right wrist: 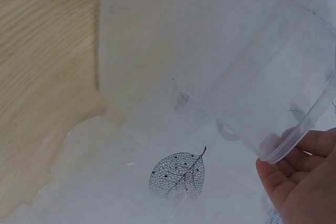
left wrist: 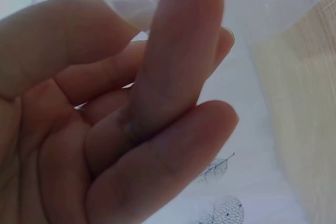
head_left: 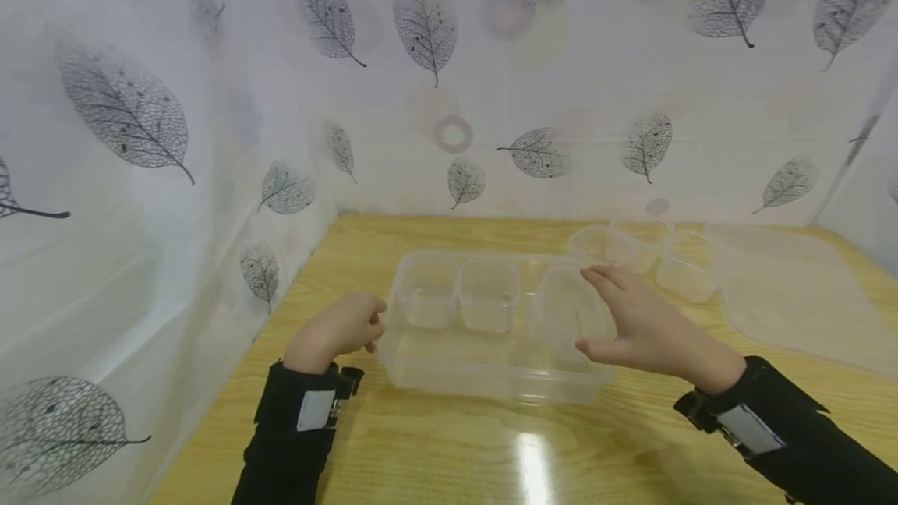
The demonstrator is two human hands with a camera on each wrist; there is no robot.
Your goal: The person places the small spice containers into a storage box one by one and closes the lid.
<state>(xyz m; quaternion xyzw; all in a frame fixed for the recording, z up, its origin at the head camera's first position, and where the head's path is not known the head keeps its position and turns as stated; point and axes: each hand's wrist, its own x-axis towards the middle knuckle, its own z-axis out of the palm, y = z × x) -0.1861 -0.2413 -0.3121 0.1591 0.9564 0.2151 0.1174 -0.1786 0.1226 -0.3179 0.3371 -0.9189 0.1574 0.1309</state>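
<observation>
The left hand [head_left: 335, 333], fingers bent, meets a clear box [head_left: 456, 388] on the counter [head_left: 414, 450], its grip unclear; two small containers [head_left: 429, 309] sit inside. At the box's right end, the right hand [head_left: 645, 326] grips a third container [head_left: 567, 306] between parted thumb and fingers, those fingers plainest in the right wrist view; other containers [head_left: 687, 279] stand far right.

A yellow table [head_left: 407, 450] with wood grain fills the lower part of the head view, a bright patch of glare [head_left: 534, 467] shining on its near side. Pale sheeting [head_left: 491, 96] rises behind the table and along its left and right sides, creased at the left. It is scattered with dark, net-veined leaf prints [head_left: 426, 26] at various angles, among them a greyish ring print [head_left: 438, 134] and fainter pastel spots.
</observation>
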